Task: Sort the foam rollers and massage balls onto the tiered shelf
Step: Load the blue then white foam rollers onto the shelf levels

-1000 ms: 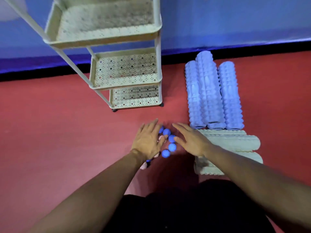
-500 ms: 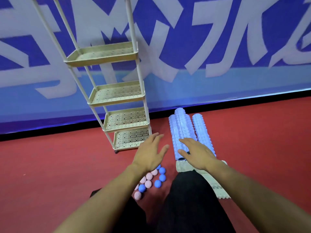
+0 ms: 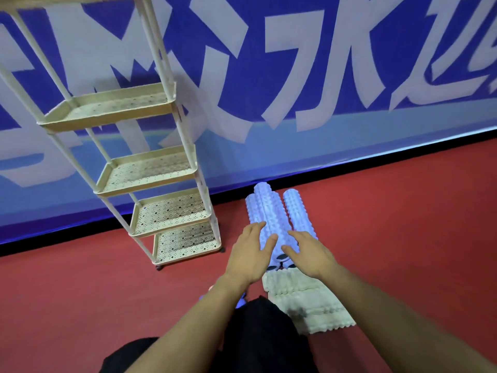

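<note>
Foam rollers, blue: we count three ridged cylinders lying side by side on the red floor, their far ends toward the wall banner, one riding atop the other two. Our left hand hovers over their near ends, fingers straight and spread, holding nothing; whether it touches the foam we cannot tell. Our right hand is likewise flat and wide, empty, just beside the left. Foam rollers, cream: ridged, lying crosswise on the floor directly below our right wrist, abutting the blue set. Massage balls: only a sliver visible under our left forearm. Tiered shelf: cream, perforated trays, standing on the floor left of the blue rollers, all visible tiers bare.
</note>
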Tool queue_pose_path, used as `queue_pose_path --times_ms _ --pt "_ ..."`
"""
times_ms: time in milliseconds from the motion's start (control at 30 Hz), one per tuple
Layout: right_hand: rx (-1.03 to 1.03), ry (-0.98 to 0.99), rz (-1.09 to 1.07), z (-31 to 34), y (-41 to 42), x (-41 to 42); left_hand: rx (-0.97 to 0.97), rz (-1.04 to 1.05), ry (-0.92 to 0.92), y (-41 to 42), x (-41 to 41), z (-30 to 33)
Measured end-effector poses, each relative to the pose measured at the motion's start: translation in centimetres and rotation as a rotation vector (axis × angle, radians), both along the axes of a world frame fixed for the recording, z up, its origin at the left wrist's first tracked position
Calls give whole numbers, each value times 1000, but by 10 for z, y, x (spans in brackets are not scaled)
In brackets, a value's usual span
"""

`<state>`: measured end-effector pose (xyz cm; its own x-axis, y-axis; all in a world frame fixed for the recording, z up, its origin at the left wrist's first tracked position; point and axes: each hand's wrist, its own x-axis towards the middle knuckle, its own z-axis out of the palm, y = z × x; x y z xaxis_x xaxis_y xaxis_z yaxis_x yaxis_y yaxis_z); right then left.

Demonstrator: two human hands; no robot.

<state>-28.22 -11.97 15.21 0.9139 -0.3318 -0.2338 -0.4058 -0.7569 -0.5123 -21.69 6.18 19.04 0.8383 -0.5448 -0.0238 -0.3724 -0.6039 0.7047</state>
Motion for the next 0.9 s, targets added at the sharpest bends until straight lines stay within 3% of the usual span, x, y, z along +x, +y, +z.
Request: queue_pose_path --times_ms 200,367,567,767,900 --pt "194 178 -161 -113 -29 69 44 6 95 -13 81 -67" --pt "145 285 -222 -203 -46 131 64 69 209 -6 133 -137" --pt "183 315 -467 -285 -53 193 91 158 371 -1 160 -220" --pt "266 299 -639 -291 -51 208 -89 288 574 -7 175 -221" --pt "631 241 -755 -229 -26 211 -142 353 673 14 162 -166"
